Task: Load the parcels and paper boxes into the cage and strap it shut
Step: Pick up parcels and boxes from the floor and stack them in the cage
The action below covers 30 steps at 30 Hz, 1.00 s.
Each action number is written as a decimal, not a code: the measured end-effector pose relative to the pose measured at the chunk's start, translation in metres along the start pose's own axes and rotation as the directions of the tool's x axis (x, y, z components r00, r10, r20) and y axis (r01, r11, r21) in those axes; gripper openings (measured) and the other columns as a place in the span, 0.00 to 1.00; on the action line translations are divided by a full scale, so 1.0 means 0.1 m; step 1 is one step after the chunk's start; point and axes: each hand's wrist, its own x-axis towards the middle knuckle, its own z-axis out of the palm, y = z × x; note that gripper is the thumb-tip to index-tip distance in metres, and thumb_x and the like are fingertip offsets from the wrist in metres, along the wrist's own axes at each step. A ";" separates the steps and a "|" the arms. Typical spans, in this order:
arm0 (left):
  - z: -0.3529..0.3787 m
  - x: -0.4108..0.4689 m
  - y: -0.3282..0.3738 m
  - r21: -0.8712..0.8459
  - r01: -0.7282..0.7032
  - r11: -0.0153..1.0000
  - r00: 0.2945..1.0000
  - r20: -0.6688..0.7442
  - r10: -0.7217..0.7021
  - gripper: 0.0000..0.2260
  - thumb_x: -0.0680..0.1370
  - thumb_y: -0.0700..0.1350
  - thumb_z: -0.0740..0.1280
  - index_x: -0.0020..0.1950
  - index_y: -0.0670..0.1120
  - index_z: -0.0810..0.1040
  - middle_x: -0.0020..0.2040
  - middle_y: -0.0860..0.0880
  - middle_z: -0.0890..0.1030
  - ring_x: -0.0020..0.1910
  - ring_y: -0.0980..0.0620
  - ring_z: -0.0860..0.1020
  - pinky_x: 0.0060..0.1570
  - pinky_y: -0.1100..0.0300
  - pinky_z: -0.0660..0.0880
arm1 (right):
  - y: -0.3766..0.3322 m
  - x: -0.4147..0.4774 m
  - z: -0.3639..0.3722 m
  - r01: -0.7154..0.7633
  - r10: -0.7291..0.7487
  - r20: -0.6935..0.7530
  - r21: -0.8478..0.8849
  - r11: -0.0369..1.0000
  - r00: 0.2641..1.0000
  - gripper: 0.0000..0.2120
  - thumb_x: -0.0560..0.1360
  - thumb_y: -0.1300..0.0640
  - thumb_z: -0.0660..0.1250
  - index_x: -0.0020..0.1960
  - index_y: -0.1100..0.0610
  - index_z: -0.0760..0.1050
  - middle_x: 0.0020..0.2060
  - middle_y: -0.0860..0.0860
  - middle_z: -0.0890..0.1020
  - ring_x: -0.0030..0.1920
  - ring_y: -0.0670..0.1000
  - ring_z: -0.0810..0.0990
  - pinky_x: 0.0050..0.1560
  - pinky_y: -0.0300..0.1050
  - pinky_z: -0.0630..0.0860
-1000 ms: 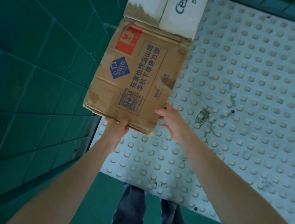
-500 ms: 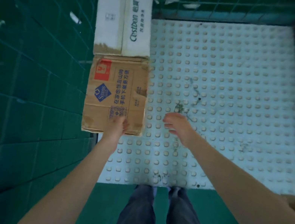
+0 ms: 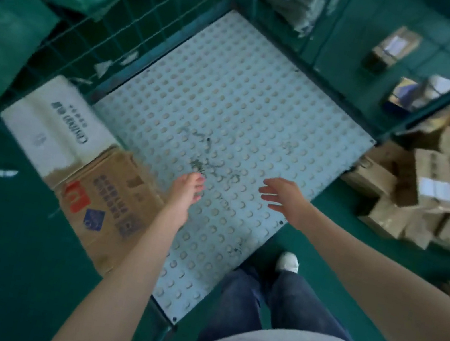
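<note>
Empty left hand (image 3: 187,190), fingers loosely together, and right hand (image 3: 282,197), fingers spread, over cage floor (image 3: 260,101); best fetch parcels (image 3: 424,190) at three o'clock (two-handed)

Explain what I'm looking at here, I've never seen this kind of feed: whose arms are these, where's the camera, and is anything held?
No machine here: a person wears one camera on the head, looking down, so the bare arms are theirs. The left hand and right hand hover open over the cage's studded floor, holding nothing. Along its left edge lie a brown carton and a white carton. A pile of brown boxes waits outside the cage, on the right.
</note>
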 end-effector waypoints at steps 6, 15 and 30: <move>0.99 -0.24 0.26 0.185 -0.099 0.978 0.977 0.203 0.061 0.08 0.83 0.43 0.59 0.49 0.44 0.77 0.50 0.48 0.80 0.55 0.49 0.77 0.51 0.57 0.71 | 0.44 -0.46 -1.00 0.043 -0.002 -0.185 0.220 0.975 0.983 0.14 0.81 0.56 0.63 0.65 0.60 0.73 0.55 0.54 0.80 0.57 0.54 0.78 0.61 0.49 0.73; 2.58 -1.14 -0.25 0.397 -0.261 0.880 0.899 0.433 0.072 0.11 0.83 0.46 0.58 0.43 0.48 0.75 0.44 0.49 0.79 0.41 0.56 0.77 0.38 0.61 0.68 | 1.74 -1.27 -2.31 0.136 0.077 -0.383 0.498 0.857 0.920 0.11 0.81 0.56 0.64 0.62 0.58 0.74 0.54 0.54 0.81 0.58 0.53 0.78 0.64 0.51 0.73; 4.91 -3.22 -2.29 0.659 -0.516 0.547 0.658 0.714 -0.238 0.12 0.83 0.49 0.58 0.57 0.45 0.77 0.57 0.48 0.81 0.56 0.51 0.79 0.52 0.56 0.70 | 4.55 -3.07 -3.66 0.362 0.434 -0.566 0.807 0.466 0.701 0.06 0.81 0.54 0.64 0.56 0.55 0.74 0.59 0.55 0.80 0.58 0.54 0.78 0.64 0.51 0.73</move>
